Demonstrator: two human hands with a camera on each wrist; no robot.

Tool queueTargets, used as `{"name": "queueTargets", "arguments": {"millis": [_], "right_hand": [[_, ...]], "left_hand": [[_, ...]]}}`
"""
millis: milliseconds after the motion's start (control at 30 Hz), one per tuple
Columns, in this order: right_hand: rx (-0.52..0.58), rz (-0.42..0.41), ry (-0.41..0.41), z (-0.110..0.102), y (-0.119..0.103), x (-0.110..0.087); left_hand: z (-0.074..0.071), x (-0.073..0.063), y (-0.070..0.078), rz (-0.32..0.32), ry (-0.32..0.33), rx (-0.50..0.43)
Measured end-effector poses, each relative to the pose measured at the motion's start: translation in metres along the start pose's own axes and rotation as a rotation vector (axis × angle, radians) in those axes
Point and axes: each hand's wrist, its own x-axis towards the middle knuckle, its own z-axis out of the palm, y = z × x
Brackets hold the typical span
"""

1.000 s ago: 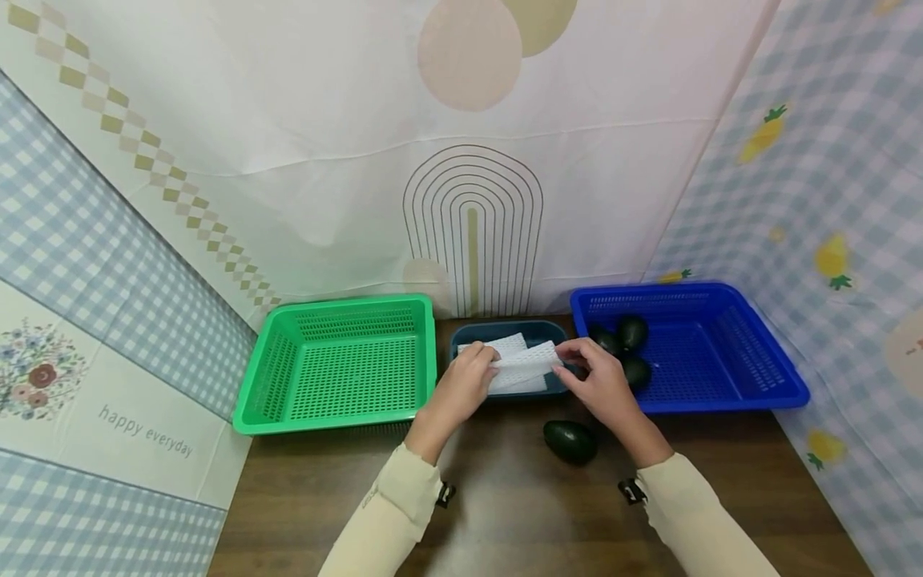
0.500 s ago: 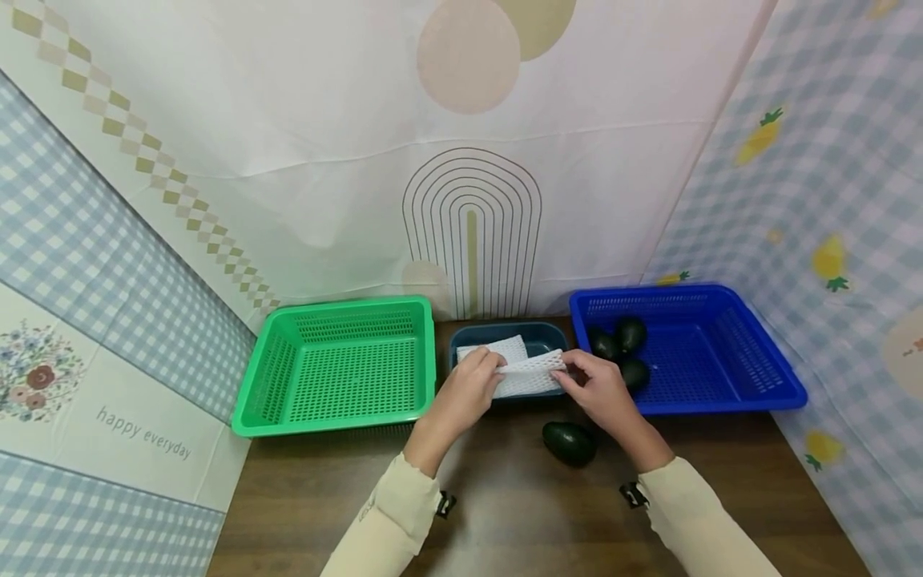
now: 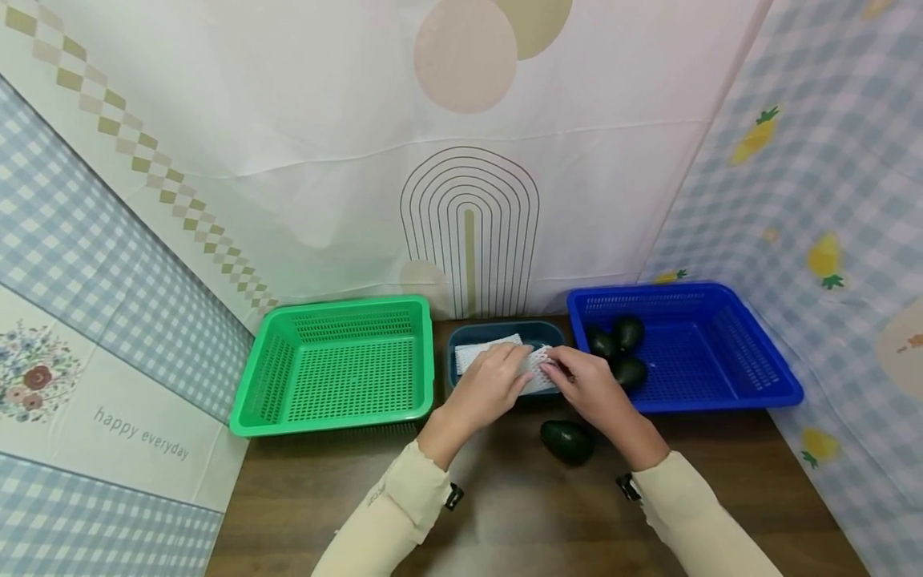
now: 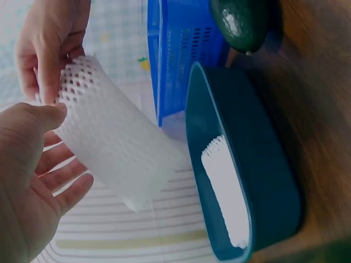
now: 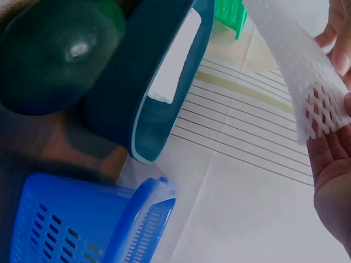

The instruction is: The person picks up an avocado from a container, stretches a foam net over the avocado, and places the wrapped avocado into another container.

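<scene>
My right hand (image 3: 593, 388) pinches one end of a white foam net sleeve (image 4: 115, 131) above a dark teal bin (image 4: 263, 164). In the left wrist view the sleeve's open mesh end lies at the right hand's fingers, and the rest slants away flat. My left hand (image 3: 485, 386) is beside that same end, thumb tip at its edge. Its other fingers are spread loosely and partly hidden behind the sleeve. Another white foam sleeve (image 4: 226, 192) lies in the bin. A dark green avocado (image 3: 567, 442) rests on the table in front of the bin.
Left of the bin stands a green perforated basket (image 3: 346, 377) with nothing seen in it. A blue perforated basket (image 3: 692, 361) on the right holds several avocados (image 3: 630, 332). Behind them hangs a printed cloth (image 3: 346, 200). The wooden table (image 3: 505, 513) extends toward me.
My left hand has left the sleeve's left end and moved right to the end that my right hand holds; its fingers have loosened. The right hand, avocado and baskets stay nearly in place.
</scene>
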Motion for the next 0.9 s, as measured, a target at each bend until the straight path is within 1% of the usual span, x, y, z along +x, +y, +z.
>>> {"name": "queueTargets", "arguments": {"millis": [133, 267, 400, 633, 767, 900], "right_hand": [[0.022, -0.016, -0.009, 0.001, -0.001, 0.002], [0.026, -0.028, -0.002, 0.002, 0.001, 0.003], [0.008, -0.024, -0.009, 0.003, 0.004, 0.002], [-0.019, 0.046, -0.088, 0.004, 0.005, -0.005], [-0.012, 0.073, -0.133, 0.005, 0.004, -0.008], [0.006, 0.069, -0.161, 0.007, 0.006, -0.013]], "left_hand": [[0.004, 0.006, 0.002, 0.011, -0.002, -0.076], [0.006, 0.009, 0.003, -0.015, 0.019, -0.143], [0.006, 0.011, 0.001, -0.052, 0.062, -0.179], [0.006, 0.011, -0.008, -0.125, 0.159, -0.239], [0.005, 0.009, -0.013, -0.133, 0.214, -0.258], [0.003, 0.007, -0.017, -0.141, 0.247, -0.259]]}}
